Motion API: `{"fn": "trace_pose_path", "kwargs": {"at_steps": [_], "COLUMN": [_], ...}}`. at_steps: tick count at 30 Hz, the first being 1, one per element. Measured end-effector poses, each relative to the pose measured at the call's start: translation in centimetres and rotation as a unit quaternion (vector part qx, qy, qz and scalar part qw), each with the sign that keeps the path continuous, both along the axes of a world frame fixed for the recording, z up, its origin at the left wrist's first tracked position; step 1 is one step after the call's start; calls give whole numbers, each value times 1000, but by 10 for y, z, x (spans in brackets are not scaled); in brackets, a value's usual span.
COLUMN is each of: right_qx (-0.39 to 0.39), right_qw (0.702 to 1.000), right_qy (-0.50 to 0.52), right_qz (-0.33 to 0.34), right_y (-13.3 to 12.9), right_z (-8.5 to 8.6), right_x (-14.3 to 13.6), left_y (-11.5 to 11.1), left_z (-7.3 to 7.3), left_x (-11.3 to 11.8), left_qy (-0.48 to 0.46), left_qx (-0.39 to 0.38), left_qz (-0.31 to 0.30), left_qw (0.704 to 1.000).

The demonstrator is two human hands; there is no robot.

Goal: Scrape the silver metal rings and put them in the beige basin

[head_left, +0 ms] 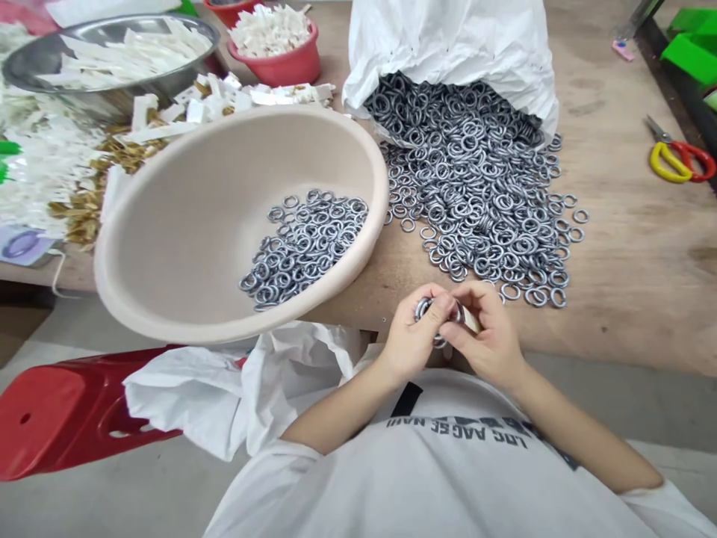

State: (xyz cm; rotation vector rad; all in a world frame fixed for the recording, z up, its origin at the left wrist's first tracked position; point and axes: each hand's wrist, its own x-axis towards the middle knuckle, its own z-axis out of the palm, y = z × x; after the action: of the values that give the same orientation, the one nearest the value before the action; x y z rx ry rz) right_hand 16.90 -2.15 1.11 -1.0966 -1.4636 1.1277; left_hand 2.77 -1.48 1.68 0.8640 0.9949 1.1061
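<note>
At the table's front edge, my left hand (414,329) is closed around a few grey metal rings (424,306). My right hand (487,332) meets it there, fingers bent and touching the same rings, with a pale cream piece (470,320) showing between its thumb and fingers. What the pale piece is I cannot make out. Just beyond my hands spreads a heap of loose metal rings (487,202), spilling from a white sack (448,45) lying on its side. To the left, a beige basin (168,224) holds more rings (314,246) along its near right side.
Scissors (677,157) with red and yellow handles lie at the right. A steel bowl (213,37) and a red bowl (285,67) hold white pieces at the back left. White and brown scraps (84,202) crowd the left side. A red stool (50,418) stands below.
</note>
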Motion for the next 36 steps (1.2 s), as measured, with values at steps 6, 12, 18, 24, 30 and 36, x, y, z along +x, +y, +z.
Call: {"fn": "trace_pose_path", "kwargs": {"at_steps": [6, 12, 18, 24, 30, 36], "right_qx": [47, 58, 135, 89, 28, 38], "right_qw": [991, 987, 981, 995, 998, 996], "right_qy": [124, 34, -113, -39, -21, -55], "right_qz": [20, 144, 83, 1, -46, -50], "right_y": [32, 82, 79, 63, 53, 59], "right_z": [44, 82, 77, 54, 30, 21], "right_x": [-65, -113, -115, -80, -38, -17], "left_y": [-1, 31, 33, 35, 35, 26], "left_z": [63, 102, 95, 88, 89, 74], "left_x": [-37, -110, -136, -136, -140, -75], "left_qy": [229, 598, 659, 640, 634, 569], "left_qx": [226, 296, 251, 286, 302, 426], "left_qz": [168, 244, 207, 232, 222, 187], "left_qw": [932, 703, 678, 674, 676, 678]}}
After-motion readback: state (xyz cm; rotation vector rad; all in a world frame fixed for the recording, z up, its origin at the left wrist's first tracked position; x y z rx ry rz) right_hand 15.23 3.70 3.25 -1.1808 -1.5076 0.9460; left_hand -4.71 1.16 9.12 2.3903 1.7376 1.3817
